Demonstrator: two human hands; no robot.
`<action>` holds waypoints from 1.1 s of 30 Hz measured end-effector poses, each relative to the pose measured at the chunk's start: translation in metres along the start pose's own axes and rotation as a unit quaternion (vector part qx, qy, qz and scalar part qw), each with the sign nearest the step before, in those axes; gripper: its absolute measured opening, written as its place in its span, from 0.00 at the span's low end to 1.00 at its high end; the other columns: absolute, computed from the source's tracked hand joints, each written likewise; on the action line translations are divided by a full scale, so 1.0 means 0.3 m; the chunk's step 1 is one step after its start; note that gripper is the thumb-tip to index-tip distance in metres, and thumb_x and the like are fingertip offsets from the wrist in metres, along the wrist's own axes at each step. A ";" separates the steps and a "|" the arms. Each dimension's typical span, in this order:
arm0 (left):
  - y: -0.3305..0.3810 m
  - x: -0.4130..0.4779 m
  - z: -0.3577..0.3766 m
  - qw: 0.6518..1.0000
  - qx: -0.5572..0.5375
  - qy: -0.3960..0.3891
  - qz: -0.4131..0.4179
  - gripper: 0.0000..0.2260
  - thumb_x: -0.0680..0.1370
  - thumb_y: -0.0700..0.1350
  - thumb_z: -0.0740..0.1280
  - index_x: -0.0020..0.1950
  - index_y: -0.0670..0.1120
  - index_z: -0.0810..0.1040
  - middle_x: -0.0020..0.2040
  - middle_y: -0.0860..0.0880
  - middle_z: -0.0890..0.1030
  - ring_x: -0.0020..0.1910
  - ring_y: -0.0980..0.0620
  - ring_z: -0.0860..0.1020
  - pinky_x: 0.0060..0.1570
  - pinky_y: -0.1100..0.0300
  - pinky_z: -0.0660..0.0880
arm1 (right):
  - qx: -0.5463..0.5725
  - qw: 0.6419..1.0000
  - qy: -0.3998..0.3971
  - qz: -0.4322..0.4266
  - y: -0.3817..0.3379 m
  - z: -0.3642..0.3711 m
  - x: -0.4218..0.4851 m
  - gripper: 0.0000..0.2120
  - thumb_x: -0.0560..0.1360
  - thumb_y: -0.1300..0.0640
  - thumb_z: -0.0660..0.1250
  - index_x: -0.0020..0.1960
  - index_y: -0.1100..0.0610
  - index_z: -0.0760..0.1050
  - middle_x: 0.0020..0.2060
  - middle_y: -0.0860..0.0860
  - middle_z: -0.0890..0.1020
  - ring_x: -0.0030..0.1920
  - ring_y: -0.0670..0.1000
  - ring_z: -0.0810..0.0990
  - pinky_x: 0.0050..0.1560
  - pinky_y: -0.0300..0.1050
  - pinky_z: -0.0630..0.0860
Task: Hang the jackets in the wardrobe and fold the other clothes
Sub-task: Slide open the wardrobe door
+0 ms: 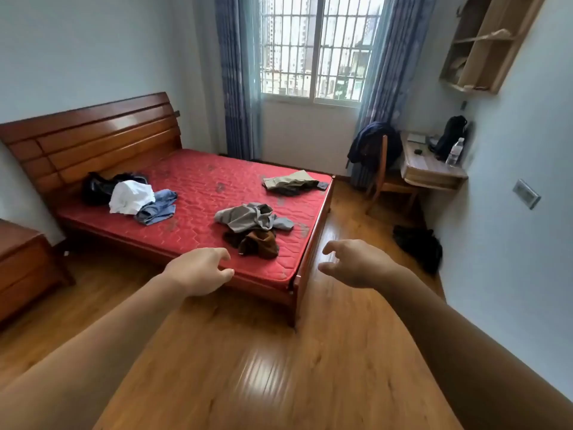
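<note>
Wooden flooring [248, 352] runs through a small bedroom with a barred window [316, 48] and blue curtains on the far wall. An open wall shelf [483, 45] high on the right holds a few pale, brownish items too unclear to name. Below it a small counter [431, 173] carries a clear plastic bottle [455, 152] and a black bag [452, 131] that leans on the wall. A dark blue jacket [369, 141] is draped over the back of the wooden chair [384, 181] beside the counter. The bed [201, 181], a bare red mattress in a wooden frame, bears three loose heaps. Near the headboard lie a black garment [94, 189], a crumpled white garment [131, 197] and blue jeans [158, 207], all touching. Near the foot, a grey garment [245, 215] lies bunched over a brown garment [262, 243]. At the far corner a khaki garment [291, 181] lies flatter on something dark. Another dark garment [418, 246] lies in a heap on the floor by the right wall. The left hand [198, 271] and the right hand [356, 263] are stretched out in front of the near corner of the bed, well apart, each empty with fingers loosely curled.
</note>
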State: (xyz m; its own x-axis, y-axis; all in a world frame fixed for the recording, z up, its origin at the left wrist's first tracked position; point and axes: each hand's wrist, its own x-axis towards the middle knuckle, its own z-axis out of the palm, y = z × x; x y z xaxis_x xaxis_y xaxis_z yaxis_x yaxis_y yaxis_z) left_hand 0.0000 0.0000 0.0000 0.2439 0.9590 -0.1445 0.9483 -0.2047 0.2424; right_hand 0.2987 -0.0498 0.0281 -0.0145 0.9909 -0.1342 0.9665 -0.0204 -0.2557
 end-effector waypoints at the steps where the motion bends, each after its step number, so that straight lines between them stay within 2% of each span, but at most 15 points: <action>1: -0.027 0.042 -0.009 1.000 -0.005 -0.002 -0.002 0.22 0.80 0.60 0.64 0.72 0.54 0.72 0.66 0.50 0.78 0.63 0.50 0.77 0.62 0.49 0.77 | -0.003 1.000 -0.002 0.000 -0.017 0.003 0.054 0.20 0.79 0.39 0.66 0.68 0.45 0.74 0.63 0.46 0.80 0.56 0.48 0.79 0.53 0.46 0.80; 5: -0.154 0.229 -0.077 1.000 -0.003 -0.018 -0.008 0.22 0.80 0.60 0.64 0.72 0.54 0.72 0.66 0.49 0.79 0.63 0.49 0.77 0.62 0.48 0.76 | -0.017 1.000 -0.016 0.005 -0.125 -0.011 0.290 0.23 0.78 0.37 0.66 0.70 0.43 0.73 0.65 0.46 0.79 0.59 0.48 0.79 0.55 0.49 0.81; 10: -0.324 0.419 -0.168 1.000 0.001 -0.002 -0.019 0.23 0.80 0.60 0.63 0.73 0.54 0.71 0.66 0.49 0.78 0.64 0.48 0.77 0.61 0.47 0.77 | -0.028 0.999 -0.018 -0.016 -0.298 -0.036 0.548 0.23 0.79 0.40 0.66 0.72 0.45 0.72 0.66 0.48 0.78 0.60 0.50 0.79 0.56 0.48 0.80; 15: -0.478 0.541 -0.213 0.999 -0.002 -0.005 -0.043 0.23 0.80 0.60 0.63 0.73 0.54 0.70 0.68 0.49 0.77 0.65 0.48 0.76 0.62 0.47 0.76 | -0.040 0.997 -0.037 -0.046 -0.442 -0.029 0.757 0.19 0.79 0.42 0.65 0.67 0.49 0.75 0.60 0.50 0.80 0.56 0.52 0.79 0.56 0.53 0.80; 21: -0.651 0.679 -0.260 0.995 -0.011 0.005 -0.099 0.22 0.80 0.60 0.63 0.73 0.55 0.71 0.68 0.50 0.78 0.65 0.48 0.77 0.62 0.48 0.76 | -0.051 0.993 -0.047 -0.093 -0.593 0.000 1.034 0.22 0.77 0.39 0.64 0.68 0.45 0.73 0.60 0.49 0.81 0.56 0.54 0.80 0.56 0.54 0.80; 25: -0.782 0.780 -0.274 0.989 -0.012 0.011 -0.145 0.23 0.79 0.61 0.63 0.72 0.56 0.71 0.67 0.51 0.78 0.64 0.50 0.77 0.61 0.48 0.77 | -0.059 0.985 -0.067 -0.150 -0.686 0.013 1.246 0.19 0.78 0.42 0.64 0.67 0.45 0.74 0.62 0.45 0.79 0.57 0.52 0.77 0.54 0.45 0.74; 27: -0.854 0.831 -0.288 0.985 -0.013 0.011 -0.173 0.23 0.79 0.61 0.63 0.73 0.56 0.70 0.67 0.52 0.77 0.63 0.51 0.77 0.61 0.49 0.77 | -0.056 0.978 -0.078 -0.183 -0.738 0.021 1.366 0.18 0.78 0.41 0.64 0.66 0.42 0.74 0.64 0.41 0.76 0.61 0.51 0.77 0.59 0.47 0.74; 30: -0.958 0.911 -0.318 0.975 -0.015 0.020 -0.221 0.23 0.79 0.61 0.63 0.73 0.56 0.70 0.67 0.53 0.77 0.63 0.51 0.77 0.61 0.49 0.76 | -0.053 0.973 -0.094 -0.203 -0.830 0.032 1.568 0.18 0.77 0.40 0.63 0.63 0.45 0.75 0.60 0.47 0.81 0.58 0.54 0.79 0.60 0.53 0.77; 33: -1.046 0.986 -0.355 0.962 -0.010 0.030 -0.270 0.22 0.80 0.60 0.62 0.73 0.56 0.70 0.68 0.52 0.76 0.65 0.51 0.76 0.62 0.50 0.76 | -0.056 0.964 -0.101 -0.239 -0.929 0.029 1.777 0.23 0.78 0.41 0.64 0.71 0.47 0.72 0.63 0.50 0.80 0.62 0.55 0.79 0.61 0.52 0.77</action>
State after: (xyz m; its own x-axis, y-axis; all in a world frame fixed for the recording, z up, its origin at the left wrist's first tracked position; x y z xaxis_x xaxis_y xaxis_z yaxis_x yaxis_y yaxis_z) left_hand -0.2469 0.3688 -0.0165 -0.2956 0.9343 -0.1995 0.9293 0.3296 0.1667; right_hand 0.0193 0.4829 0.0196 -0.5035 0.8373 -0.2130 0.8586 0.4574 -0.2314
